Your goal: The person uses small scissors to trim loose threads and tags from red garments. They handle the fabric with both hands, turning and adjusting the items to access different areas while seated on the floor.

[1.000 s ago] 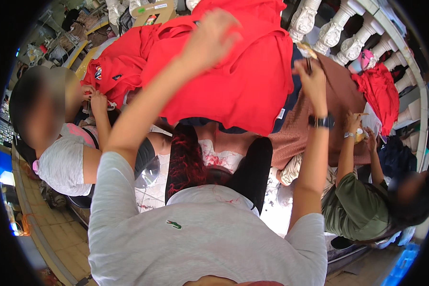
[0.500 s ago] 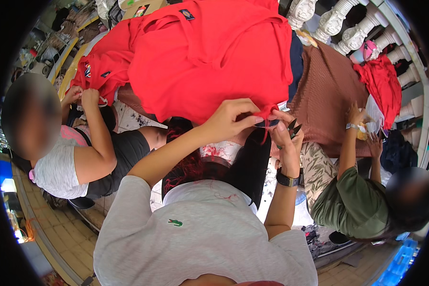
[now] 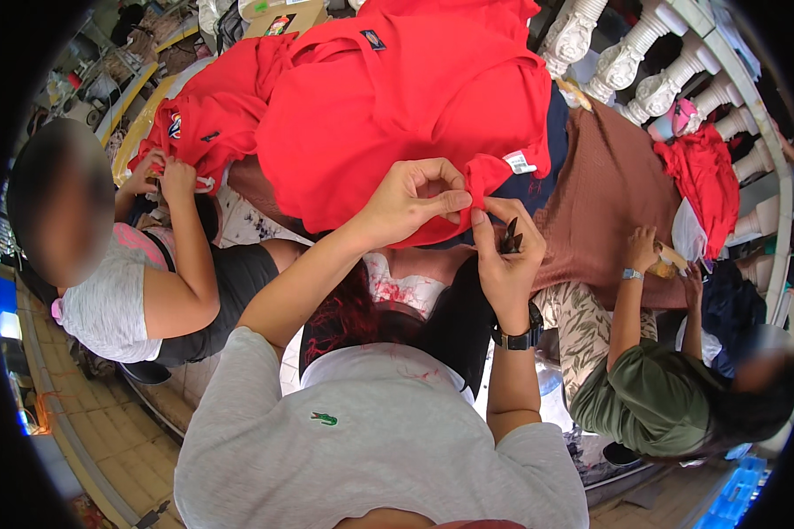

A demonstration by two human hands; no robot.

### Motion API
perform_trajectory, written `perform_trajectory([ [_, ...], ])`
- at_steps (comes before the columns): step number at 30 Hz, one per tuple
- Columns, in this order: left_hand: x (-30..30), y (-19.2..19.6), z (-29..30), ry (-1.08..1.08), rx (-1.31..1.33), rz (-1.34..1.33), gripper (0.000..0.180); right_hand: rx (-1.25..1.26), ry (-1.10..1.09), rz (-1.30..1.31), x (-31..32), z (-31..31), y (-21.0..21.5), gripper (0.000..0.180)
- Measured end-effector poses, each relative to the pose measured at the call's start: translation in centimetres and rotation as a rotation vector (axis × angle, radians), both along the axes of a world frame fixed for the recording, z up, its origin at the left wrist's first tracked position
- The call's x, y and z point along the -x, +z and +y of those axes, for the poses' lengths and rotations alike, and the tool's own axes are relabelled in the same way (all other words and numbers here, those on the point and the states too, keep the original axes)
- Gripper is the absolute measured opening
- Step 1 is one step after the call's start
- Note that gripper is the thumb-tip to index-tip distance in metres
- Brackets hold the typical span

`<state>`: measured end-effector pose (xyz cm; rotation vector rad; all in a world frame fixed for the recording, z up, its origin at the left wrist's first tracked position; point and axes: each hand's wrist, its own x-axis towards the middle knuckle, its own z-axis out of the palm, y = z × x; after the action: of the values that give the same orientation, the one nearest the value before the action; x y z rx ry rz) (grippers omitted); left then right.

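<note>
A red shirt [image 3: 397, 106] is spread over the worktop before me. My left hand [image 3: 425, 196] pinches its near edge between thumb and fingers. Close by on the right, my right hand [image 3: 512, 260] has its thumb and forefinger at the same bit of red cloth. A pair of dark-bladed thread snips [image 3: 510, 238] is tucked in that hand's fingers, blades pointing up. A white label [image 3: 520, 162] shows on the cloth just beyond the right hand. Loose red threads [image 3: 348, 309] lie on my dark-clad lap.
On the left a person's hands [image 3: 169, 174] hold another red garment. A person in a green shirt [image 3: 653, 388] sits at the right, handling something small beside brown cloth [image 3: 591, 176]. White balusters [image 3: 609, 66] line the far right. Dark navy cloth [image 3: 551, 141] lies under the red shirt.
Both my hands have moved slightly up, away from me, with the pinched cloth edge. My right hand has turned, the snips now standing upright in it. The white label has come fully into sight.
</note>
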<state>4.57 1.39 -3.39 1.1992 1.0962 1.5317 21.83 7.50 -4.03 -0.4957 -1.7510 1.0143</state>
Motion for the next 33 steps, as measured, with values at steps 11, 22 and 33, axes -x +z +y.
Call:
perform_trajectory([
  [11, 4.1, 9.3, 0.8, 0.34, -0.379, 0.58, 0.018, 0.406, 0.24, 0.298, 3.3, 3.8, 4.2, 0.011],
  [22, 9.7, 12.7, 2.1, 0.97, -0.628, 1.025, 0.019, -0.537, -0.384, -0.04, 7.9, 5.8, 9.3, 0.027],
  [33, 12.0, 1.6, -4.5, 1.24, -0.204, 0.93, 0.02, -0.05, 0.087, -0.204, 6.5, -0.1, 2.4, 0.021],
])
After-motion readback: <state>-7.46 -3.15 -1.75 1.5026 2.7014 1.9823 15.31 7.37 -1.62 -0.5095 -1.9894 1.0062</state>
